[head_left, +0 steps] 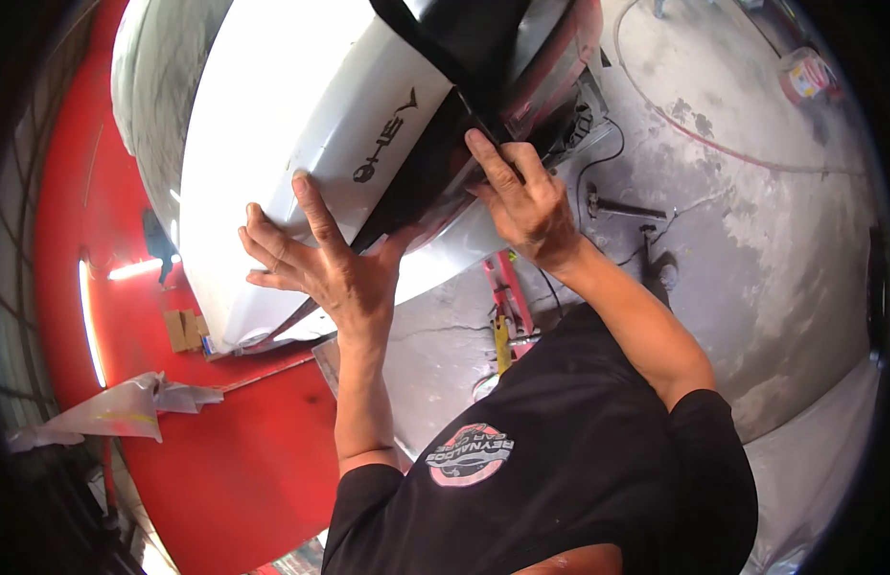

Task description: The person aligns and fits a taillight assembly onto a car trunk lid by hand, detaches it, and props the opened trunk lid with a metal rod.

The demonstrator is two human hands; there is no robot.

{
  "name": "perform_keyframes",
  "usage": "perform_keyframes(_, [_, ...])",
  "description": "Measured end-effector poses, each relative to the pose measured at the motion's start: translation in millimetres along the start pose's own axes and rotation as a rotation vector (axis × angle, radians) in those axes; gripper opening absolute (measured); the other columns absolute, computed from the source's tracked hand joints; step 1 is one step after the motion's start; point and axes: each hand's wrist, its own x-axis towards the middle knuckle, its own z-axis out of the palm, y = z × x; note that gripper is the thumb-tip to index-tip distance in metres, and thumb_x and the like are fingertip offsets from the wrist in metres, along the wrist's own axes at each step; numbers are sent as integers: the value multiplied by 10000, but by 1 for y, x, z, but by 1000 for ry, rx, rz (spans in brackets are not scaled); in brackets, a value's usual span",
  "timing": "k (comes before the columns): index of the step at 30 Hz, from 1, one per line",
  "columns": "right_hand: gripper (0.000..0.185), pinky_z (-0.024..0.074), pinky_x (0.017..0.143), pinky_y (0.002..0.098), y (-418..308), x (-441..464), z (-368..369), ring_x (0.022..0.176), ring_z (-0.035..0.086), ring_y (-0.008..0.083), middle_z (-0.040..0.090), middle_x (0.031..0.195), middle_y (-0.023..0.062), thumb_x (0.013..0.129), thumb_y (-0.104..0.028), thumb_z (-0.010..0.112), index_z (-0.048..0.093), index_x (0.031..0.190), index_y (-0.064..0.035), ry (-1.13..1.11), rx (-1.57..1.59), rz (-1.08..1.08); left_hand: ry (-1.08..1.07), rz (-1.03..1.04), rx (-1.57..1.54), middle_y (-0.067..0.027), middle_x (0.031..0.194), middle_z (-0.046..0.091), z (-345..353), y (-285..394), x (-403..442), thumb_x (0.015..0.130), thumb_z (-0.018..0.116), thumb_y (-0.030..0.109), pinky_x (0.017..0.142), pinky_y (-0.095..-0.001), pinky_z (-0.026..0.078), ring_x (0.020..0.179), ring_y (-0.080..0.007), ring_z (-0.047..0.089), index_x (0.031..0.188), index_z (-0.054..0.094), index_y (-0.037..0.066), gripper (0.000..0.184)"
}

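My left hand (pixel 330 273) lies with fingers spread on the white car panel (pixel 272 125), which has dark raised lettering (pixel 389 134). Its thumb points toward the dark gap along the panel's edge. A black rubber-like strip (pixel 421 40) runs down from the top of the view along that edge. At the strip's lower end, my right hand (pixel 531 206) has its fingers bent and closed around it; part of the contact is hidden. Below the gap shows a glossy lower body panel (pixel 454 249).
On the grey concrete floor (pixel 742 278) lie a hammer (pixel 629 208) and a second hammer-like tool (pixel 646 251). A red and yellow jack (pixel 505 307) stands under the car's edge. A black cable (pixel 581 177) loops nearby. Plastic sheeting (pixel 138 407) hangs by red panels (pixel 234 460).
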Motion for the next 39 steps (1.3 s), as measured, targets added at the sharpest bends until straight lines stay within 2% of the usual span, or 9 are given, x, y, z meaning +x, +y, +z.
perform_keyframes(7, [858,622,749,367,-11,-2,-7,889,668,290,553,1045,145,714,-36,847,512,1503,-36,0,-7,78,-2,28,-2,-307,1583,178,-3,-1,-3,489,985,541,1048,-863,149,1492,-551,176,1651,218,304,1413])
perform_keyframes(9, [853,614,773,368,-6,-4,0,884,643,293,522,1017,145,720,-21,820,490,1506,11,-5,-34,163,4,48,41,-318,1581,188,-2,-2,-4,494,981,556,1049,-859,160,1488,-561,177,1651,219,298,1409])
perform_keyframes(13, [825,612,727,349,2,-10,9,828,625,276,492,965,128,742,-13,769,465,1507,51,-44,-42,153,-25,53,64,-330,1579,187,-2,-3,-2,500,972,582,1047,-858,171,1482,-566,188,1650,223,286,1404])
perform_keyframes(16, [951,548,664,362,13,-9,6,746,565,272,476,929,136,681,-90,880,446,1509,86,-38,2,116,-12,75,49,-335,1566,205,-2,-4,2,521,947,616,969,-814,237,1427,-553,270,1642,277,248,1357])
perform_keyframes(24, [873,555,634,364,23,-3,7,721,579,282,496,933,143,744,-229,857,490,1481,62,-40,1,21,-79,112,91,-359,1587,189,-12,-5,3,500,999,502,1093,-760,176,1470,-559,226,1660,186,205,1447])
perform_keyframes(27, [822,556,594,397,32,-2,6,663,595,313,509,935,135,779,-284,839,515,1489,-24,-125,-41,75,-184,150,16,-353,1636,144,-28,-20,-3,504,1019,343,1170,-698,156,1516,-522,205,1659,158,166,1451])
perform_keyframes(29, [840,570,622,394,29,1,2,706,637,317,563,947,127,759,-280,861,515,1473,-5,-142,-54,54,-203,199,-76,-315,1671,140,-36,-51,-12,523,1013,259,1219,-650,155,1551,-477,183,1656,124,122,1447])
perform_keyframes(33, [841,603,656,380,19,12,-4,764,700,309,606,970,120,738,-268,875,526,1457,-7,-170,-40,27,-229,1,90,-303,1686,59,-39,-83,-42,536,1016,338,1176,-739,164,1546,-537,95,1665,133,238,1437])
perform_keyframes(39, [776,607,735,380,10,19,4,873,729,334,692,1067,152,769,-294,887,531,1374,35,-143,96,17,-52,36,-64,-311,1685,-6,-15,-112,-57,467,1026,394,1060,-867,69,1524,-597,-25,1642,230,378,1419])
